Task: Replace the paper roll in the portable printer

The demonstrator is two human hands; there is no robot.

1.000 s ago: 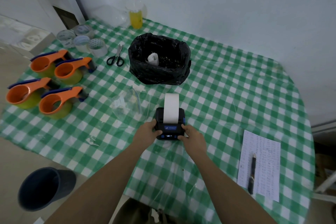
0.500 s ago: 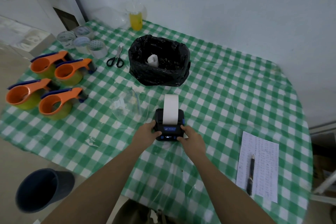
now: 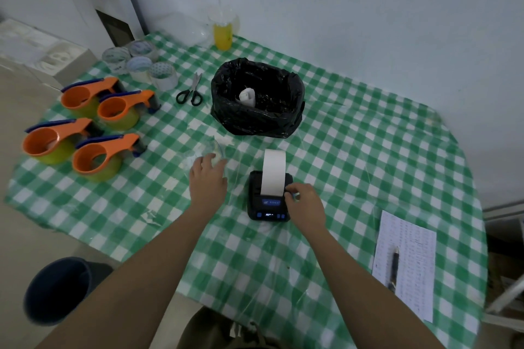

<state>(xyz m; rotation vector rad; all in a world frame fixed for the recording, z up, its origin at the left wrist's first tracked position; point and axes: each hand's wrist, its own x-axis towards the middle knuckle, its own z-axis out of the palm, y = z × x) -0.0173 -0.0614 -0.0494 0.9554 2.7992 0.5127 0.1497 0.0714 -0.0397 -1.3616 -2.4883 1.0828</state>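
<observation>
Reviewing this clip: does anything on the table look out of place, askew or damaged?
Nothing looks damaged or spilled. One thing stands out: a long strip of white paper sticks up out of the printer, untorn. The right hand is at the printer's right edge; the left hand rests on a clear plastic bag beside it.

Right hand: my right hand (image 3: 304, 202) is resting on the right side of the portable printer (image 3: 268, 197), fingers curled at the paper's edge.
Paper: a white paper strip (image 3: 272, 171) is standing up out of the printer, just left of my right fingertips.
Left hand: my left hand (image 3: 208, 180) is lying spread, palm down, on clear plastic wrapping (image 3: 209, 150), apart from the printer.
Beyond my hands: a black-lined bin (image 3: 256, 96) is holding a white paper roll (image 3: 247, 96).
</observation>
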